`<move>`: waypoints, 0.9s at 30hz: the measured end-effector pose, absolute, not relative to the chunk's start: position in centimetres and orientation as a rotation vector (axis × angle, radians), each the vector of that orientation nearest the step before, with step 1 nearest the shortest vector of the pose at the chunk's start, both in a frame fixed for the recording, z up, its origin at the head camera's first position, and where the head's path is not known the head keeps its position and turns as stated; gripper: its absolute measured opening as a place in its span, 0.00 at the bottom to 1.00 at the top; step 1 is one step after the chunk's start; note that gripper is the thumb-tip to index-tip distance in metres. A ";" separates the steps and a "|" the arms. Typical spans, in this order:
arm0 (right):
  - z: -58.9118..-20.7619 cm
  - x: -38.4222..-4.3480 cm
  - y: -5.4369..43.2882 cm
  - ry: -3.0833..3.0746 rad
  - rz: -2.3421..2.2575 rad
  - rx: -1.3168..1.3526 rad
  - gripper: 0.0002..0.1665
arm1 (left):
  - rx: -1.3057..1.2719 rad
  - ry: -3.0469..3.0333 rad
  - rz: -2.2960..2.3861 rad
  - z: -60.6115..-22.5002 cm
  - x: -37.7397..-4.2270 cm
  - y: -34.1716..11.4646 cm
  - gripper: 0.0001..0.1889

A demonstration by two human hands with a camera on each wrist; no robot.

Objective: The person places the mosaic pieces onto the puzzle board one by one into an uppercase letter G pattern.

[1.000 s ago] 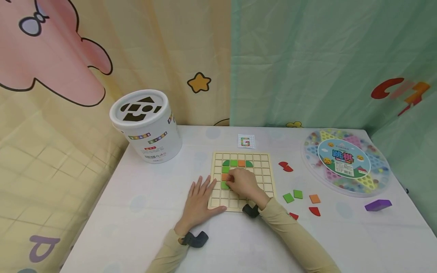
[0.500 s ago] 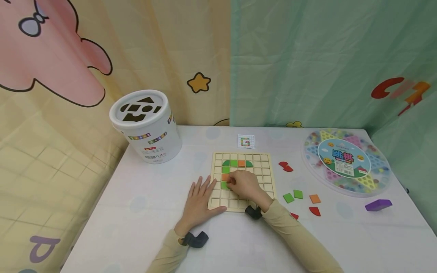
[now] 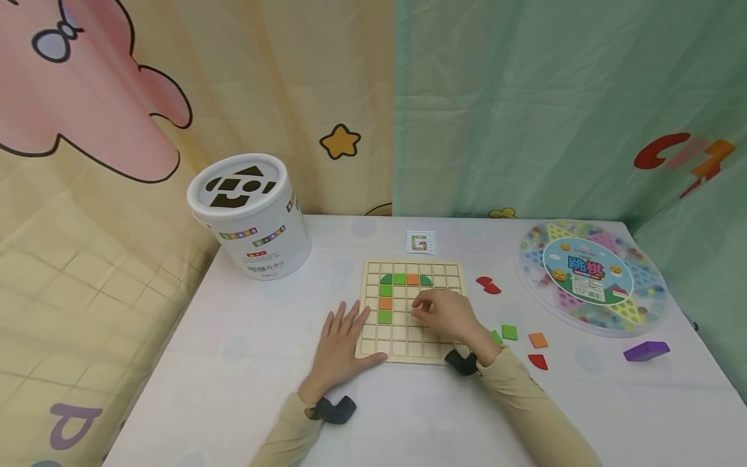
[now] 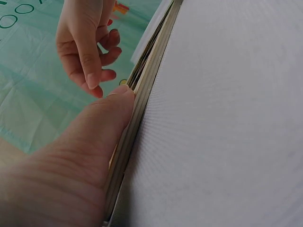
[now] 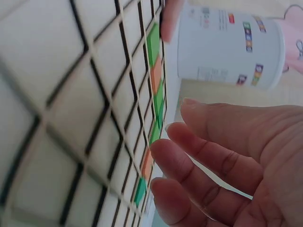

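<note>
Right hand [image 3: 445, 314] held over board [image 3: 403, 350]

The board is laid on the table [image 3: 233, 389], its edge touched by the left hand [image 3: 340, 347], fingers spread; green and orange tiles [image 3: 385, 290] are seated in it; the right hand is loosely curled, nothing gripped.

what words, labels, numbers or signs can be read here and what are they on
"跳棋" on the round box; smaller print there is unreadable.
"G" in colours on the small card.
White bucket: print too small and blurred to read.
Green curtain: "O"-like outlines; neighbouring marks cut off; red and orange figures unclear.
Yellow curtain: a purple shape like "d", perhaps just decoration.
</note>
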State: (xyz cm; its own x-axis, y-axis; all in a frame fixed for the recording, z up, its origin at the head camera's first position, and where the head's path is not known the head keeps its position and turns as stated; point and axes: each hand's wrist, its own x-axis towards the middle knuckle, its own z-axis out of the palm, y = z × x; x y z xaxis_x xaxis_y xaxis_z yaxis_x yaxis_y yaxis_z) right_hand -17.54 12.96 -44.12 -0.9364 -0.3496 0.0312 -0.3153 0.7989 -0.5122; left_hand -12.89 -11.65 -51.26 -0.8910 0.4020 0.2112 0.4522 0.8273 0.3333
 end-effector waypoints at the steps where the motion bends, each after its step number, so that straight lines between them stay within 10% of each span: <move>1: -44.0 -17.6 13.6 2.925 -0.821 -0.519 0.06 | -0.675 -2.876 -0.574 -51.2 -12.9 -11.6 0.50; 27: -43.4 -19.6 25.3 3.022 -0.797 -0.005 0.18 | -0.670 -2.894 -0.561 -51.5 -12.8 -11.8 0.50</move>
State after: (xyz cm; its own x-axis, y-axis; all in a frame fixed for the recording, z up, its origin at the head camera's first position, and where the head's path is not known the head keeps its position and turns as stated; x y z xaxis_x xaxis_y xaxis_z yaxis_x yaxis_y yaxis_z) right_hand -19.58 25.29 -43.38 -0.9999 -0.0074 -0.0148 0.0009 0.8700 -0.4930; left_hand -12.83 -11.78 -51.48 -0.8951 0.4007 0.1957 0.4448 0.8335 0.3277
